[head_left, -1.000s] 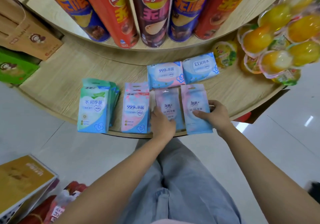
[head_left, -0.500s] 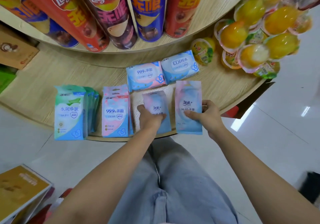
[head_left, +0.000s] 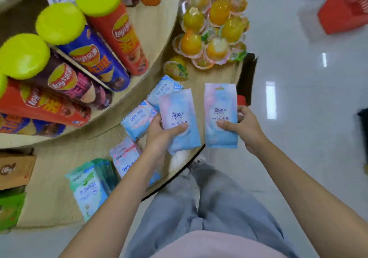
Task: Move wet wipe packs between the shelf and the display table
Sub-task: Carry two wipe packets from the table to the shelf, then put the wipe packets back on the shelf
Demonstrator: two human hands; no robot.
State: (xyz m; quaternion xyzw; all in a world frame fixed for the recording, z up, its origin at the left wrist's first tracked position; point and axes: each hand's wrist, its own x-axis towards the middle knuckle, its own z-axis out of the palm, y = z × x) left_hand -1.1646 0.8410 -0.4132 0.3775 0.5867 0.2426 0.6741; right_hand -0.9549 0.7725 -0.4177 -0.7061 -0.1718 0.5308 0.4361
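Observation:
I hold two pink-and-blue wet wipe packs lifted above the round wooden display table (head_left: 55, 162). My left hand (head_left: 159, 136) grips the left pack (head_left: 179, 110) at its lower half, thumb across the front. My right hand (head_left: 243, 128) pinches the right pack (head_left: 220, 106) by its right edge, over the table's rim and the floor. Still lying on the table are a blue pack (head_left: 163, 88), a blue-pink pack (head_left: 137, 120), a pink stack (head_left: 125, 158) and a green stack (head_left: 89, 188).
Tall chip cans (head_left: 111, 34) with yellow lids stand on the upper tier. Jelly cups (head_left: 211, 30) pile at the table's far right edge. A red basket (head_left: 346, 8) sits on the white floor at the upper right. Cardboard boxes (head_left: 14, 170) lie at the left.
Both hands have lifted their packs off the table and raised them. My view has swung to the right, so the table now lies to my left.

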